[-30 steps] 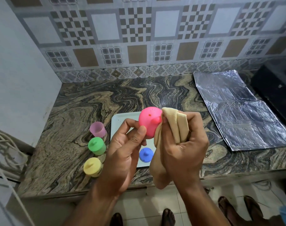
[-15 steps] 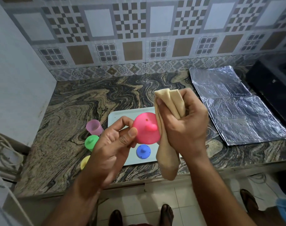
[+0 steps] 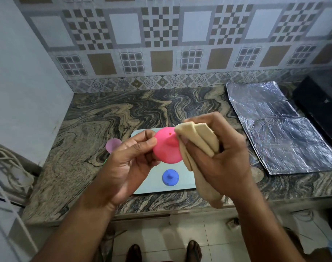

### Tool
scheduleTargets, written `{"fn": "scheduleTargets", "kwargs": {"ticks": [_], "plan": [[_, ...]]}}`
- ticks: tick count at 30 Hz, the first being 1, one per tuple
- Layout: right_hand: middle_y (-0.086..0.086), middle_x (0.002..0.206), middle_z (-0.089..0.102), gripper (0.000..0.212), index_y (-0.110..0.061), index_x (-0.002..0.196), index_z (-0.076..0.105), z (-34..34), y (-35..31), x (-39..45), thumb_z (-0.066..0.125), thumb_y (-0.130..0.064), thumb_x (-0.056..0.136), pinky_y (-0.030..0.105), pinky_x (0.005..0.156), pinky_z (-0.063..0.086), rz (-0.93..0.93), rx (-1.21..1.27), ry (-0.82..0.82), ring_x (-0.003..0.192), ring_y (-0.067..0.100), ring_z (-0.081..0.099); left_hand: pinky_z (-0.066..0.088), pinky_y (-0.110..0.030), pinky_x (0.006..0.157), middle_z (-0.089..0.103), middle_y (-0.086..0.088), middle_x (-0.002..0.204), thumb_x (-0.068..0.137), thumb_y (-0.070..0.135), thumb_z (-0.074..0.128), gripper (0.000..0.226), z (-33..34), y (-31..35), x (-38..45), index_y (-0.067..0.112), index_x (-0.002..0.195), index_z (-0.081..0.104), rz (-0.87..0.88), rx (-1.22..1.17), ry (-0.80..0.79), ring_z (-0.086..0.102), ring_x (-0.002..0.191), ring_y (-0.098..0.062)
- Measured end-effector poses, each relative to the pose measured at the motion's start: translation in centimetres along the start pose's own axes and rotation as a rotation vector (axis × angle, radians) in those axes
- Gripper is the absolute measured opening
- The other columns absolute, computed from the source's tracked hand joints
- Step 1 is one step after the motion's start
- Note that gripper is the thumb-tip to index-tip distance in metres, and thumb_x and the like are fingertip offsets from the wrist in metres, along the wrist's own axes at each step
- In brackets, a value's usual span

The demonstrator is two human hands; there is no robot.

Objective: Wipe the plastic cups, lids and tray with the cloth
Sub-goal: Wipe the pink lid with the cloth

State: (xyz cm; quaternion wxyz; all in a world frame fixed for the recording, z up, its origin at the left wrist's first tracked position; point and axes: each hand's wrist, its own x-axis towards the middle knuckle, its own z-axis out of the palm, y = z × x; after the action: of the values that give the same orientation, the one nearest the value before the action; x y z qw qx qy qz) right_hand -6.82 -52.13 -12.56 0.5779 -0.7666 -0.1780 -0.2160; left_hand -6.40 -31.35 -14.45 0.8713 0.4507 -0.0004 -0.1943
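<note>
Left hand has its thumb and curled fingertips pinching the rim of the pink lid, held up over the counter; it's a smooth, bright pink dome with a stubby spout, tipped toward the camera; right hand is fisted round a folded beige cloth, its top fold pressed against the lid's right edge, the loose tail hanging below the wrist; under both hands lies the pale tray, with a blue lid sitting on it; just left of the left fingers, a translucent pink cup peeks out on the marbled counter.
</note>
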Motion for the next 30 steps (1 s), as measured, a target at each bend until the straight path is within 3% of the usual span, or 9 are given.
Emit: {"fn": "scheduleTargets", "kwargs": {"ticks": [4, 8, 10, 12, 14, 17, 22, 25, 30], "plan": [[-0.003, 0.096, 0.075, 0.021, -0.009, 0.101, 0.077, 0.2, 0.0, 0.4, 0.086, -0.023, 0.088, 0.029, 0.072, 0.054, -0.113, -0.096, -0.07, 0.083, 0.014, 0.071, 0.034, -0.033, 0.076, 0.056, -0.014, 0.092, 0.07, 0.039, 0.091, 0.051, -0.1, 1.4, -0.1, 0.004, 0.098, 0.068, -0.071, 0.216, -0.091, 0.047, 0.08, -0.024], [-0.001, 0.094, 0.075, 0.025, -0.007, 0.102, 0.077, 0.4, 0.4, 1.2, 0.086, -0.025, 0.088, 0.028, 0.074, 0.053, -0.106, -0.079, -0.176, 0.084, 0.017, 0.07, 0.028, -0.049, 0.089, 0.054, -0.034, 0.114, 0.074, 0.034, 0.088, 0.087, 0.5, 2.9, 0.0, -0.023, 0.127, 0.048, -0.091, 0.33, -0.117, 0.036, 0.108, -0.041], [-0.004, 0.089, 0.074, 0.021, -0.008, 0.104, 0.073, 0.5, 0.5, 1.4, 0.084, -0.021, 0.091, 0.031, 0.072, 0.054, -0.026, -0.004, -0.211, 0.079, 0.014, 0.07, 0.04, -0.042, 0.092, 0.066, -0.032, 0.114, 0.08, 0.022, 0.078, 0.072, 0.5, 3.3, 0.2, -0.023, 0.128, 0.049, -0.124, 0.342, -0.128, 0.049, 0.105, -0.04], [-0.013, 0.084, 0.072, 0.013, -0.013, 0.102, 0.07, 0.6, 0.6, 1.4, 0.079, -0.01, 0.093, 0.021, 0.07, 0.051, 0.032, 0.104, -0.222, 0.073, 0.003, 0.067, 0.051, -0.03, 0.088, 0.076, -0.02, 0.104, 0.089, 0.016, 0.065, 0.048, 0.5, 3.4, 0.5, -0.021, 0.118, 0.058, -0.143, 0.354, -0.135, 0.064, 0.097, -0.027], [-0.018, 0.082, 0.069, 0.021, -0.019, 0.1, 0.069, 0.9, 0.5, 1.2, 0.075, 0.0, 0.094, 0.014, 0.069, 0.048, 0.064, 0.179, -0.148, 0.071, -0.002, 0.065, 0.051, -0.027, 0.09, 0.076, -0.011, 0.1, 0.09, 0.025, 0.067, 0.036, 0.7, 3.2, 0.6, -0.002, 0.115, 0.073, -0.131, 0.319, -0.126, 0.066, 0.095, -0.018], [-0.017, 0.08, 0.068, 0.019, -0.019, 0.098, 0.068, 1.6, 0.2, 0.7, 0.073, -0.001, 0.094, 0.013, 0.069, 0.048, 0.09, 0.18, 0.067, 0.071, -0.003, 0.063, 0.049, -0.034, 0.096, 0.073, -0.009, 0.109, 0.074, 0.044, 0.089, 0.055, 0.6, 2.0, 0.2, 0.017, 0.12, 0.076, -0.078, 0.216, -0.176, 0.064, 0.102, -0.02], [-0.008, 0.083, 0.072, 0.012, -0.014, 0.1, 0.068, 2.4, 0.6, -0.6, 0.079, -0.014, 0.094, 0.041, 0.066, 0.056, 0.107, 0.01, 0.227, 0.073, 0.018, 0.07, 0.058, -0.024, 0.084, 0.078, -0.007, 0.105, 0.075, 0.01, 0.081, 0.042, 1.9, -1.0, -0.4, 0.023, 0.115, 0.077, 0.136, 0.242, -0.004, 0.072, 0.096, -0.015], [-0.011, 0.081, 0.07, 0.017, -0.012, 0.099, 0.067, 2.2, 0.6, -0.2, 0.079, -0.023, 0.094, 0.03, 0.063, 0.054, 0.049, -0.179, 0.264, 0.069, 0.011, 0.067, 0.057, -0.024, 0.083, 0.079, -0.007, 0.104, 0.071, 0.018, 0.081, 0.042, 1.8, -0.8, -0.6, 0.02, 0.113, 0.079, 0.191, 0.307, 0.054, 0.073, 0.095, -0.015], [-0.008, 0.072, 0.063, 0.016, -0.01, 0.093, 0.061, 0.7, 0.5, 0.8, 0.077, -0.014, 0.095, 0.02, 0.058, 0.048, 0.108, 0.009, 0.386, 0.06, 0.004, 0.057, 0.058, -0.018, 0.076, 0.079, -0.002, 0.096, 0.066, 0.021, 0.081, 0.037, 1.7, -0.8, -0.6, 0.022, 0.103, 0.083, 0.161, 0.156, 0.131, 0.071, 0.086, -0.009]]}}
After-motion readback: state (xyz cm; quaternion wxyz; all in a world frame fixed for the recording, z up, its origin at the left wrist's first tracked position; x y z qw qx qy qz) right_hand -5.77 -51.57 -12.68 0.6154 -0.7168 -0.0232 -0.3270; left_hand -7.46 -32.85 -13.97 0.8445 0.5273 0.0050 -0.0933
